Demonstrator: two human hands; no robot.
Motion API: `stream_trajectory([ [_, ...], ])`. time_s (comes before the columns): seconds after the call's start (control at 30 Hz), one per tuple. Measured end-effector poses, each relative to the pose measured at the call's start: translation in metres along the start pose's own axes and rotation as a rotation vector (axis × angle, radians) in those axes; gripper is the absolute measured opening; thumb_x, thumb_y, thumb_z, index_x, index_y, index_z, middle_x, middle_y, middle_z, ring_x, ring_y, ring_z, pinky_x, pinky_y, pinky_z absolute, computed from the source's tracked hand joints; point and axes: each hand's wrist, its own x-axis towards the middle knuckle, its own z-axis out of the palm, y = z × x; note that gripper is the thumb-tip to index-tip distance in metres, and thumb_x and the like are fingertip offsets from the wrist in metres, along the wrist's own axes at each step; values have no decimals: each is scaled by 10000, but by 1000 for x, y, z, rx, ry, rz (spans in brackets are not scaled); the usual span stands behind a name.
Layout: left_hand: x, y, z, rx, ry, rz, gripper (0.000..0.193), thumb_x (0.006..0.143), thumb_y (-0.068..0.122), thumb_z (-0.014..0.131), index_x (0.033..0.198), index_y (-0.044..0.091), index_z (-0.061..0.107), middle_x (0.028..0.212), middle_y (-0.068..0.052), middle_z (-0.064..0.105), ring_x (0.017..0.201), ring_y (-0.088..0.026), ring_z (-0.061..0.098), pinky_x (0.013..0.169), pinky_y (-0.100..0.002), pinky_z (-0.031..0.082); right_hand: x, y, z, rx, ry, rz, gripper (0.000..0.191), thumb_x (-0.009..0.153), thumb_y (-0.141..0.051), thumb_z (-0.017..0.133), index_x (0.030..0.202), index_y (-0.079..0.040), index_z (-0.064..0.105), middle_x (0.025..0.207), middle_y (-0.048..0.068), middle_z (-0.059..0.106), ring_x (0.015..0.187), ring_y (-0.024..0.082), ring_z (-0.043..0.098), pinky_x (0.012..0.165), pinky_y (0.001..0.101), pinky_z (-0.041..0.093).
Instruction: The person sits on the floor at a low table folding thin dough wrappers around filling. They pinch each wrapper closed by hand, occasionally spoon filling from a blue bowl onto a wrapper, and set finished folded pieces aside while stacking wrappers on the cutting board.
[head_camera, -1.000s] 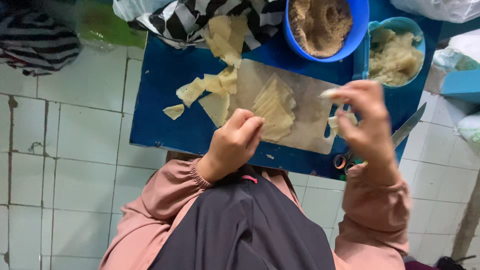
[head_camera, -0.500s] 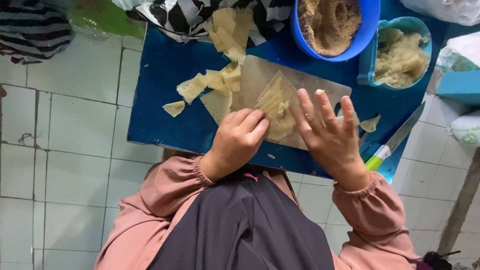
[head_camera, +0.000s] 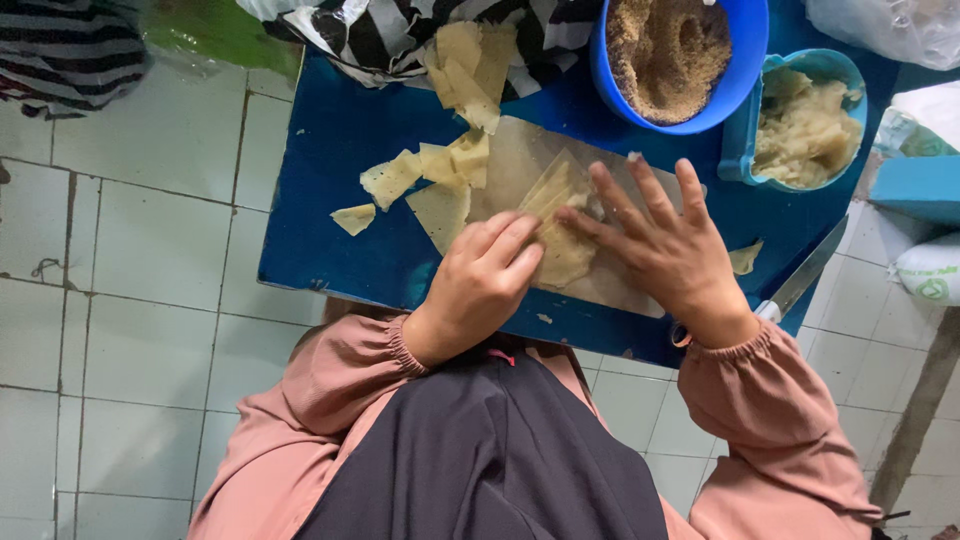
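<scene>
The left hand (head_camera: 485, 280), fingers curled, and the right hand (head_camera: 665, 250), fingers spread flat, are pressing on the pale dough sheet (head_camera: 555, 215), the blue bowl (head_camera: 675, 65) sitting at one o'clock.

I count two hands (head_camera: 480, 280) of mine, one round blue bowl (head_camera: 680, 70) of brown crumbs, one squarish blue tub (head_camera: 800, 120) of pale mash, one knife (head_camera: 805, 275), one cutting board (head_camera: 520, 160).
</scene>
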Motion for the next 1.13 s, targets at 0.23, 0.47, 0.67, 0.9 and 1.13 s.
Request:
stream_trajectory([
  [0.23, 3, 1, -1, 81, -69, -1, 155, 905, 109, 629, 1043, 40, 628, 1360, -157, 627, 1287, -299, 600, 1116, -450, 459, 19, 7, -2, 20, -41, 53, 661, 1061, -317, 605, 1685, -394, 404, 1729, 45, 336, 1560, 306, 331, 1258, 544, 252],
  [0.47, 2, 0, -2, 69, -62, 16, 163, 900, 115, 617, 1047, 44, 634, 1343, -162, 631, 1283, -302, 601, 1102, -457, 458, 24, 2, -22, -117, -84, 91, 582, 1099, -247, 575, 1661, -163, 450, 1732, 60, 346, 1568, 308, 335, 1271, 541, 263],
  [0.67, 2, 0, 1, 65, -55, 24, 140, 904, 113, 619, 1027, 47, 625, 1343, -167, 631, 1283, -303, 601, 1108, -451, 457, 41, -9, -21, 49, -46, 85, 642, 1023, -162, 573, 1654, -187, 453, 1720, 77, 334, 1559, 331, 333, 1259, 528, 265],
  [0.9, 2, -1, 2, 69, -43, 15, 133, 903, 114, 617, 1020, 51, 626, 1339, -158, 634, 1274, -300, 602, 1101, -455, 457, 38, -7, -24, 127, -97, 156, 658, 978, -135, 570, 1623, -211, 462, 1699, 77, 343, 1532, 319, 356, 1218, 515, 300],
  [1.13, 2, 1, -1, 73, -60, 26, 135, 886, 103, 627, 1012, 53, 627, 1341, -157, 635, 1274, -299, 604, 1103, -454, 458, 5, 2, -21, 223, -18, 311, 525, 1074, -31, 581, 1593, -67, 512, 1745, 151, 338, 1589, 329, 370, 1295, 495, 313],
])
